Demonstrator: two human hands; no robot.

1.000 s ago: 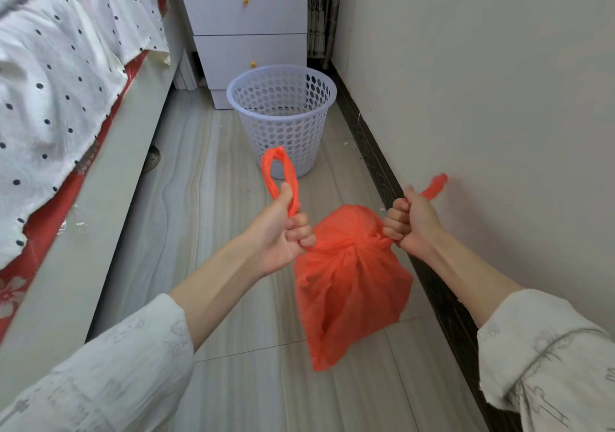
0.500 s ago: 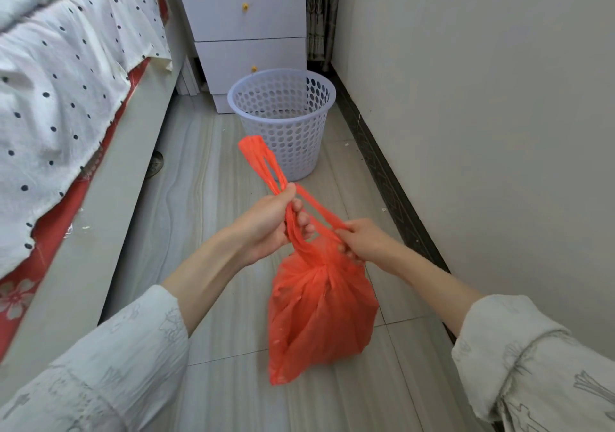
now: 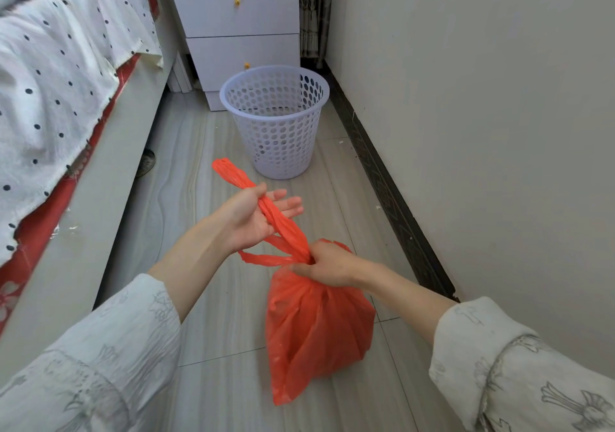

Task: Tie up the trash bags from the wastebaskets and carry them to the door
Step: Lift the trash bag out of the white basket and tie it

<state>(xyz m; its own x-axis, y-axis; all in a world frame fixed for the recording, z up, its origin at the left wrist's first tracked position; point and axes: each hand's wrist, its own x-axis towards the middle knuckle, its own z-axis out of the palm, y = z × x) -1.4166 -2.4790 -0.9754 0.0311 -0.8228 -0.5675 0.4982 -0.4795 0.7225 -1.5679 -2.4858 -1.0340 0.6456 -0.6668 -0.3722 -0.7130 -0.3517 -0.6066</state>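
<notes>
An orange trash bag (image 3: 316,328) hangs in the air in front of me, over the tiled floor. My right hand (image 3: 327,263) grips its gathered neck at the knot. One long handle strip runs up from the knot across the palm of my left hand (image 3: 256,215), whose fingers are spread with the thumb over the strip. A second strip sticks out to the left below that hand. The white perforated wastebasket (image 3: 276,125) stands further ahead on the floor with no bag in it.
A bed (image 3: 60,75) with a dotted white cover runs along the left. A white drawer unit (image 3: 239,22) stands behind the wastebasket. A wall (image 3: 482,132) with a dark skirting board closes the right side, leaving a narrow floor aisle.
My hands, pulled wide apart a second ago, came together. The right hand moved onto the bag's neck, the left hand's fist loosened around the strip, and the bag swung lower.
</notes>
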